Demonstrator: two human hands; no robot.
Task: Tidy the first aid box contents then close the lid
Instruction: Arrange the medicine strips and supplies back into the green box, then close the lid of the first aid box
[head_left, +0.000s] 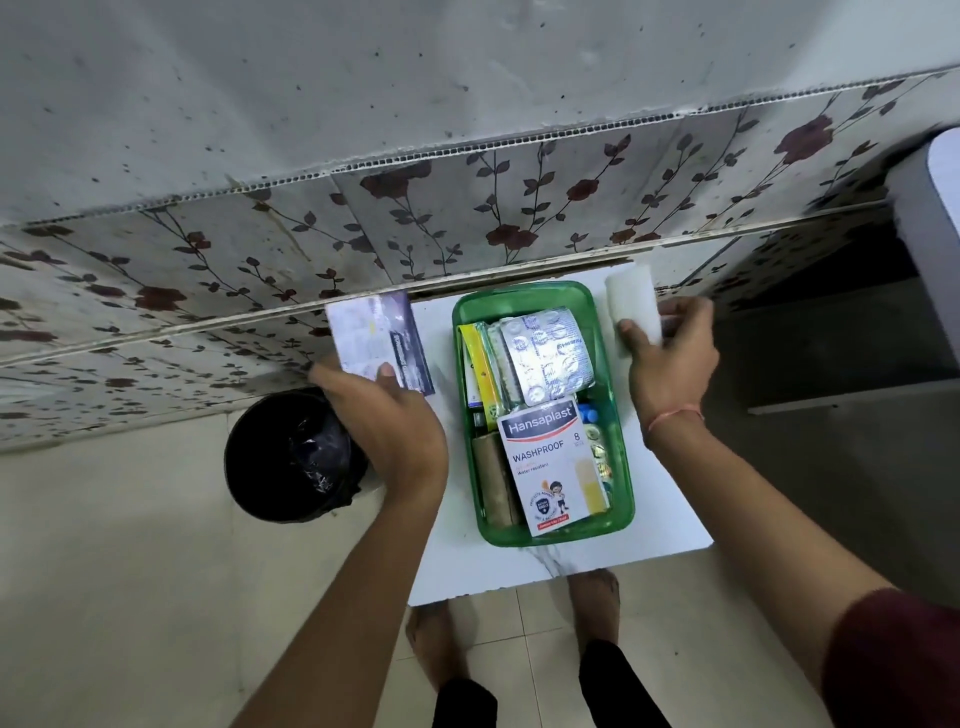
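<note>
Bare feet (592, 592) below, half hidden by the white table (670, 525). Green box (621, 415) open at table centre, Hansaplast carton (550, 467) and blister strips (545, 358) on top; deeper contents obscured. Left of box, left hand (387, 415) clasps a blurred, unreadable carton (376, 338). Right of box, right hand (670, 358) grips a white roll (631, 306). Black bin (291, 457) further left.
</note>
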